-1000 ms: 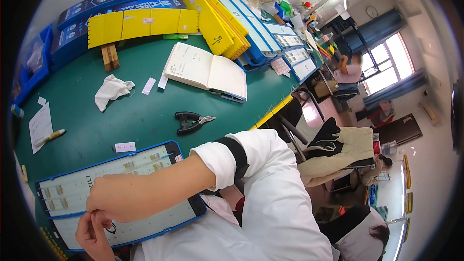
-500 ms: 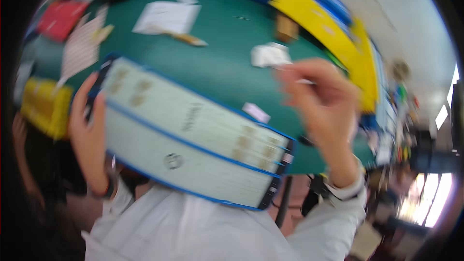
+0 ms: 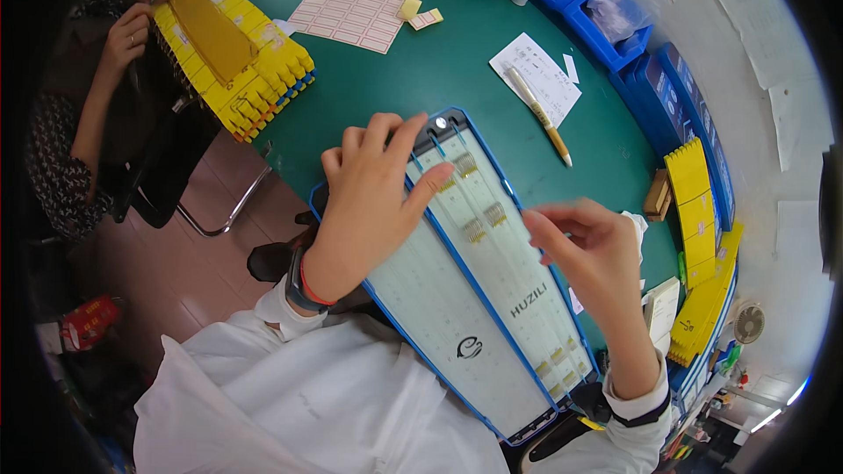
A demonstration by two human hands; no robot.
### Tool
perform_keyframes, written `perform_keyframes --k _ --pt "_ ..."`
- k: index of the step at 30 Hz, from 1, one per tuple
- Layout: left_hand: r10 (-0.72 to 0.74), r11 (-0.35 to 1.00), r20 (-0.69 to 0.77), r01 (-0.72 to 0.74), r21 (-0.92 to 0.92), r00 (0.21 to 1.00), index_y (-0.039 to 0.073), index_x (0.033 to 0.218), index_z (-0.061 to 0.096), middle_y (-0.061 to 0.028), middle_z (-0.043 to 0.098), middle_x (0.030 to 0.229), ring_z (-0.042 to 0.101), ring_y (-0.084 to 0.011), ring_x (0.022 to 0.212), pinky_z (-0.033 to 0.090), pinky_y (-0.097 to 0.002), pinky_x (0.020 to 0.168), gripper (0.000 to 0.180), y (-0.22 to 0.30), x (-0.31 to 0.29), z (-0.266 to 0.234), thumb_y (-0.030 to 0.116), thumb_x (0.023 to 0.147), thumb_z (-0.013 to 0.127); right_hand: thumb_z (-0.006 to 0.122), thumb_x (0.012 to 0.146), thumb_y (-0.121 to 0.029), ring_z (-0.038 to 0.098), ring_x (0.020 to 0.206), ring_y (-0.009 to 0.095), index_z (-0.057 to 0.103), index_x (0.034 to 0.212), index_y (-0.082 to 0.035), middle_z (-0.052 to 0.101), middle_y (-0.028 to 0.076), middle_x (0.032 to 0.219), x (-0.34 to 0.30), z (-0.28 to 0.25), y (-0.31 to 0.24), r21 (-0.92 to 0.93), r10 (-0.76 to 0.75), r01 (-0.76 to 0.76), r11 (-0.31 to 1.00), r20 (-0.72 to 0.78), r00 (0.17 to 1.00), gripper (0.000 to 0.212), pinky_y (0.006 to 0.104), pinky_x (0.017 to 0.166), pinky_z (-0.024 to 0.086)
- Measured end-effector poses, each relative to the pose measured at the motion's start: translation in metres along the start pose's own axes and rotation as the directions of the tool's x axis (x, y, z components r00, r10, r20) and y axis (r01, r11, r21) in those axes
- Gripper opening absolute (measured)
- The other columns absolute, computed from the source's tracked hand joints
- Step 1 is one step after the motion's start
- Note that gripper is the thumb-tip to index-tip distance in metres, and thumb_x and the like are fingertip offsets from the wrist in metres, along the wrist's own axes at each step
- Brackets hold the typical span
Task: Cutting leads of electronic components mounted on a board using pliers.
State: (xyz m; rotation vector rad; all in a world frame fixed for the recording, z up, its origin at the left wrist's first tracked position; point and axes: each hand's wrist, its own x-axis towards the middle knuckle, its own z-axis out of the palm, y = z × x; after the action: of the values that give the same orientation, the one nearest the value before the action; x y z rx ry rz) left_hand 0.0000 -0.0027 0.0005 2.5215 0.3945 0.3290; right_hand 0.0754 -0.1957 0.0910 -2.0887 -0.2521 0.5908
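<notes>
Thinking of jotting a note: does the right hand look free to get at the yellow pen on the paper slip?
Probably yes: the right hand hovers over the blue-framed board, and the pen lies uncovered on green table just beyond.

One blue-framed board (image 3: 457, 298), one pen (image 3: 537, 116), two hands.

Glossy plastic tray (image 3: 457, 298), matt green table (image 3: 457, 70)

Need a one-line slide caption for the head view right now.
Left hand rests on a blue-framed white board on the green table; right hand hovers, fingers pinched.
</notes>
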Motion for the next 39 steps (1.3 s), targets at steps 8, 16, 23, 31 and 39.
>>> perform_keyframes --k 8,16,23,31,39 --pt "0.032 0.996 -0.080 -0.038 -0.076 0.996 0.006 0.126 0.053 -0.0093 0.052 0.112 0.048 -0.0264 0.102 0.035 -0.0390 0.086 0.045 0.000 0.001 0.007 0.034 0.091 0.059 0.072 0.084 -0.018 0.058 0.060 0.006 0.073 0.091 0.002 0.067 0.004 0.073 0.052 0.047 0.028 0.035 0.004 -0.001 0.999 -0.100 0.995 0.021 0.0199 0.053 0.045" --pt "0.089 0.989 -0.002 -0.088 0.115 0.996 0.007 0.135 0.048 -0.0090 0.049 0.112 0.045 -0.0276 0.092 0.035 -0.0398 0.080 0.056 0.004 0.001 0.004 0.038 0.089 0.060 0.073 0.084 -0.018 0.053 0.058 0.003 0.074 0.090 0.001 0.065 0.001 0.069 0.067 0.059 0.027 0.010 0.005 -0.003 1.000 -0.148 0.989 0.020 0.0186 0.052 0.041" --pt "0.089 0.988 0.018 -0.090 0.125 0.996 0.009 0.135 0.048 -0.0088 0.049 0.114 0.045 -0.0281 0.092 0.035 -0.0399 0.079 0.059 0.006 0.002 0.005 0.040 0.088 0.061 0.074 0.082 -0.015 0.053 0.059 0.003 0.074 0.087 0.000 0.063 0.000 0.068 0.071 0.063 0.031 -0.042 -0.140 0.135 0.990 -0.197 0.970 0.016 0.0182 0.053 0.041" --pt "0.089 0.989 0.031 -0.092 0.115 0.996 0.008 0.136 0.048 -0.0092 0.048 0.116 0.045 -0.0279 0.093 0.035 -0.0401 0.080 0.060 0.004 0.002 0.004 0.041 0.087 0.062 0.073 0.082 -0.013 0.051 0.057 0.002 0.073 0.084 0.002 0.060 -0.002 0.063 0.072 0.062 0.025 -0.046 -0.084 0.079 0.996 -0.143 0.986 0.015 0.0180 0.052 0.040" --pt "0.092 0.989 0.046 -0.096 0.116 0.995 0.009 0.136 0.048 -0.0098 0.048 0.118 0.045 -0.0281 0.094 0.034 -0.0402 0.081 0.061 0.006 0.002 0.002 0.043 0.087 0.061 0.072 0.082 -0.017 0.051 0.057 0.003 0.072 0.083 0.002 0.060 -0.002 0.063 0.074 0.058 0.024 -0.053 -0.050 0.044 0.998 -0.112 0.992 0.020 0.0180 0.052 0.040"
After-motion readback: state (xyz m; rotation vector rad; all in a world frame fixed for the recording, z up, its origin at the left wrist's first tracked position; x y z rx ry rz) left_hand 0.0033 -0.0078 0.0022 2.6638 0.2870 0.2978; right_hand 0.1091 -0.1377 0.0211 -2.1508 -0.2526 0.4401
